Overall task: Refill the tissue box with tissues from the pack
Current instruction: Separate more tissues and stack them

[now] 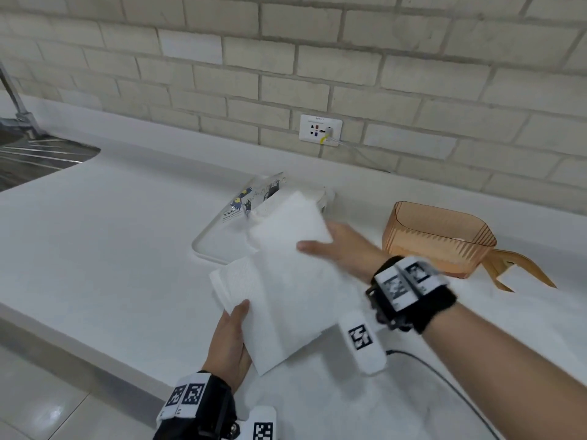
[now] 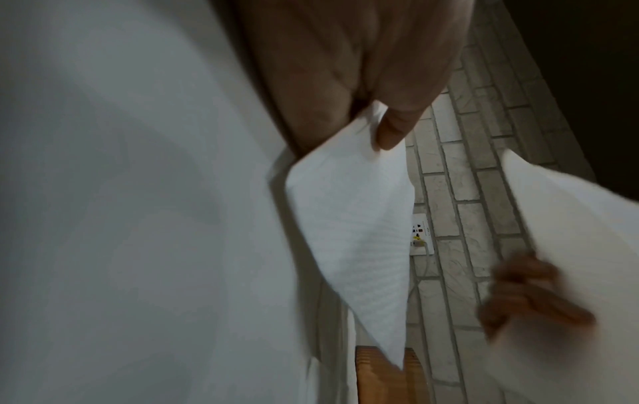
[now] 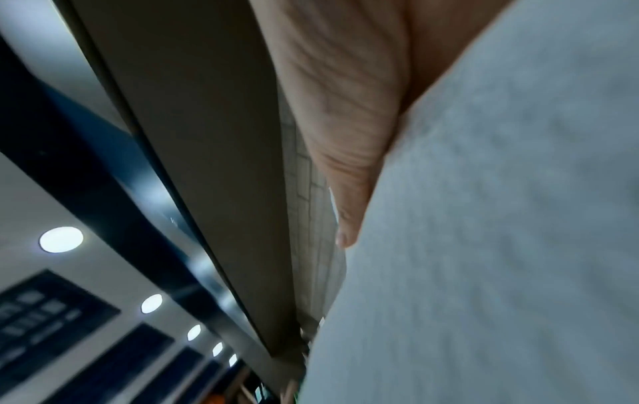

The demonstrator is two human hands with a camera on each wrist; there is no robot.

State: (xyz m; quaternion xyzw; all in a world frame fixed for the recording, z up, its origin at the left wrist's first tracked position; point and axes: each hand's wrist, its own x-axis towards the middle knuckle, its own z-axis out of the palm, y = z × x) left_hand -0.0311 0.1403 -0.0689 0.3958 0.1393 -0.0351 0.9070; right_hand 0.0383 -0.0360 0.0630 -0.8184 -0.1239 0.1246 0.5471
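A thick stack of white tissues [image 1: 292, 281] hangs above the white counter, held by both hands. My left hand [image 1: 235, 328] pinches its near left edge, thumb on top; the left wrist view shows the thumb [image 2: 390, 131] pressed on a tissue corner [image 2: 352, 232]. My right hand [image 1: 333, 246] grips the stack's far right side, thumb across the top and fingers underneath. In the right wrist view the thumb [image 3: 345, 164] lies along the tissues [image 3: 501, 246]. The opened clear printed pack [image 1: 254, 198] lies just behind the stack. The amber tissue box [image 1: 438, 236] stands open at the right, its lid [image 1: 521, 271] beside it.
A white rounded flat rim [image 1: 203, 249] lies under the pack. A steel sink [image 1: 38, 157] sits at the far left. On the brick wall is a socket [image 1: 320, 130] with a plugged cable. A dark cable [image 1: 444, 376] runs across the near right counter.
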